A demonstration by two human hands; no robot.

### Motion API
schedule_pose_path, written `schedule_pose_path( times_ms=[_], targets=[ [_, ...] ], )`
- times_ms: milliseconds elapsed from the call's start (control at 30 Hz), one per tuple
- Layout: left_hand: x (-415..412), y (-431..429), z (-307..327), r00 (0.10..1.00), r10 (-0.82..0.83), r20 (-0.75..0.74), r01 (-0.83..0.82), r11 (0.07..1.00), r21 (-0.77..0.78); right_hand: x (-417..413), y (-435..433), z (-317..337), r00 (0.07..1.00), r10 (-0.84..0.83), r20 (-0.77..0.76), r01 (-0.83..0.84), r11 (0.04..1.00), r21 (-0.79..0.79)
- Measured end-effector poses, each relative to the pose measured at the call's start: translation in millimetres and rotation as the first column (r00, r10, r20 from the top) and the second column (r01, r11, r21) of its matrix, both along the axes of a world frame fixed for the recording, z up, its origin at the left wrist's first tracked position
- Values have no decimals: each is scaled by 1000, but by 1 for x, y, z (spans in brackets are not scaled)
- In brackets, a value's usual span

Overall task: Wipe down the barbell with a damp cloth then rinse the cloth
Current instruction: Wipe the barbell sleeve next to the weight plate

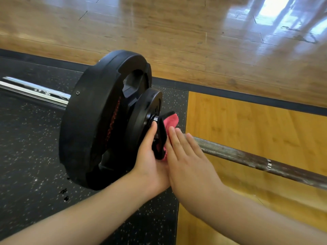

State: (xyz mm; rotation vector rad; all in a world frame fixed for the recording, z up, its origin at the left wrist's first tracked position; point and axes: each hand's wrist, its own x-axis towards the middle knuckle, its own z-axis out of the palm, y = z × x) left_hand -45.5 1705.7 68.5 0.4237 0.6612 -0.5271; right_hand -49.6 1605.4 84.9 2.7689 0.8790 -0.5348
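Beside the barbell [247, 157] plates, both grips at the collar [161, 134]

Just outside the small plate [150, 106], the left grip [150, 160] clasps the black collar, thumb up its near face. The right grip [187, 160], fingers straight and flat, presses the pink cloth [173, 121] against collar and bar

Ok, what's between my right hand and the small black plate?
In the head view, the pink cloth and the black collar, which the left hand holds, lie between the right hand and the small plate.
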Motion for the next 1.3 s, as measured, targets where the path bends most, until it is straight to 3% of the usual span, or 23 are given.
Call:
schedule_pose_path(
  times_ms=[67, 167, 233, 567, 733, 967, 1300],
  targets=[
    [2, -4, -1, 1000, 16, 11, -17, 999, 37, -1, -1, -5, 999, -17, 36, 16, 1000, 27],
    [10, -8, -5, 999, 49, 8, -49, 995, 82, -6, -5, -18, 981, -135, 137, 104, 972, 210],
    [15, -11, -6, 998, 65, 6, -65, 997, 42, -14, -12, -24, 974, -185, 128, 136, 938, 319],
    [12, -7, -4, 999, 29, -14, -30, 999, -43, -18, -19, -17, 964, -251, 85, 206, 911, 358],
    [-8, 3, -3, 999, 49, 6, -48, 994, -102, 12, -15, 0, 994, -111, 20, 97, 934, 344],
    [-23, 6, 5, 991, 108, 73, -97, 985, -144, 30, -16, 5, 992, -87, -96, 116, 928, 354],
    [-18, 5, 3, 994, 63, 86, -57, 996, -75, 3, -12, 2, 987, -135, -88, 155, 944, 292]
  ],
)
